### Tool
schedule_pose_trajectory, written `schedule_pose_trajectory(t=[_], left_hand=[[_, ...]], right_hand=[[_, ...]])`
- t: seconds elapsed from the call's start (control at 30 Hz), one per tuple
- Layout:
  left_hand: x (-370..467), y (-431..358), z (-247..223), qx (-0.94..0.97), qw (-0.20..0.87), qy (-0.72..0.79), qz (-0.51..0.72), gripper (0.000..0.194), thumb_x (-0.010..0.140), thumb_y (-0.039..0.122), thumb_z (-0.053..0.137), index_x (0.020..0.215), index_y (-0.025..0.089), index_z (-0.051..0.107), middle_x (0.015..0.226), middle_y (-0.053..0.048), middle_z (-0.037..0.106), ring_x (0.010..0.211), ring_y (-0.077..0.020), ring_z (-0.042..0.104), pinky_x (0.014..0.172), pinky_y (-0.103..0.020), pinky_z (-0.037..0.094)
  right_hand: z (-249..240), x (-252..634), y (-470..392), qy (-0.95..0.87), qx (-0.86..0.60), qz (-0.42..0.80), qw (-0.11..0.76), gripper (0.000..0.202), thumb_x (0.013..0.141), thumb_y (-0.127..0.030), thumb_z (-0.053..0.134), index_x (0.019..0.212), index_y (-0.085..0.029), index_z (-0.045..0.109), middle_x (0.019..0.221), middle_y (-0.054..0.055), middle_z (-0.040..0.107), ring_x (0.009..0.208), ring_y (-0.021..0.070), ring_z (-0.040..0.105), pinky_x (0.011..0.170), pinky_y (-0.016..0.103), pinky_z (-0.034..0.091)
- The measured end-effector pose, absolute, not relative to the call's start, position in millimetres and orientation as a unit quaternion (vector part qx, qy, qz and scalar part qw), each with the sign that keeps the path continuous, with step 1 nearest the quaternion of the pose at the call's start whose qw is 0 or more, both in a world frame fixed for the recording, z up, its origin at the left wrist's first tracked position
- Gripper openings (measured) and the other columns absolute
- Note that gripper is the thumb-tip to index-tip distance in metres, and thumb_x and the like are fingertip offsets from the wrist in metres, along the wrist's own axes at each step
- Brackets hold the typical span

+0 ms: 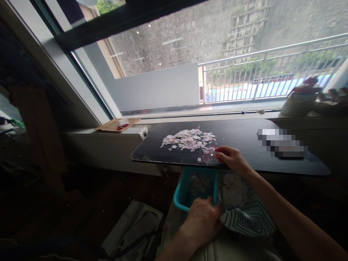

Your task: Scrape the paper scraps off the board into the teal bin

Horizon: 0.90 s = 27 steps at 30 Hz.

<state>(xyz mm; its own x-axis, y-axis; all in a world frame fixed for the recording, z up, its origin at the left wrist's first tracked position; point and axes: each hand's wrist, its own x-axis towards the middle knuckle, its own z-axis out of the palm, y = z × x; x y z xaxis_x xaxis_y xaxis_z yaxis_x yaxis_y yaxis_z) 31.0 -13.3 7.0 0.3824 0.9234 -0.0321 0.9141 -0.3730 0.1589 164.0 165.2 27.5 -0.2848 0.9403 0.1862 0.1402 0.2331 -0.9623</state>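
On the dark tabletop (239,134) lies a heap of small torn paper scraps (187,139), mostly white and pinkish. My right hand (230,156) pinches a thin, clear, pink-tinted plastic piece (208,156) at the table's front edge, beside the near right side of the heap. Below that edge, my left hand (202,217) is closed on the near rim of a teal plastic basin (178,197), which has scraps inside. To the basin's right, a striped cloth (247,221) carries more pale scraps (234,190).
A blurred-out object (282,143) lies at the table's right. Red-handled scissors (122,127) rest on brown paper (108,125) above the radiator (116,150). A window with a sill (190,116) runs behind the table. A pale box-like object (136,224) stands on the floor.
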Motion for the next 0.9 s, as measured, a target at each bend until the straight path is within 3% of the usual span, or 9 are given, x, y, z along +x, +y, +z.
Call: schedule_pose_trajectory(t=[0.43,0.63,0.9], left_hand=[[30.5,-13.2,9.5,0.831,0.079,0.55,0.022,0.019,0.084,0.037,0.053,0.093,0.023,0.062,0.088,-0.005,0.063,0.075,-0.0235,0.061,0.064,-0.031,0.046],[30.4,-14.3,8.1,0.831,0.067,0.552,0.018,0.017,0.084,0.036,0.054,0.089,0.022,0.061,0.086,-0.005,0.061,0.075,-0.0234,0.06,0.067,-0.032,0.046],[31.1,-12.4,7.4,0.827,0.076,0.557,0.021,0.016,0.083,0.035,0.055,0.088,0.021,0.061,0.085,-0.005,0.06,0.075,-0.0229,0.06,0.067,-0.031,0.045]], right_hand=[[30.0,150.9,165.5,-0.685,-0.382,0.447,0.431,0.026,0.072,-0.033,0.06,0.089,-0.015,0.067,0.071,0.004,0.07,0.058,0.0147,0.064,0.058,0.027,0.054],[30.6,139.6,180.1,-0.773,-0.369,0.316,0.408,0.024,0.076,-0.032,0.056,0.089,-0.017,0.068,0.069,0.003,0.07,0.062,0.0171,0.065,0.061,0.028,0.052],[43.9,189.4,178.2,-0.797,-0.44,0.144,0.388,0.025,0.079,-0.034,0.054,0.092,-0.019,0.069,0.077,0.004,0.072,0.068,0.0182,0.066,0.062,0.028,0.047]])
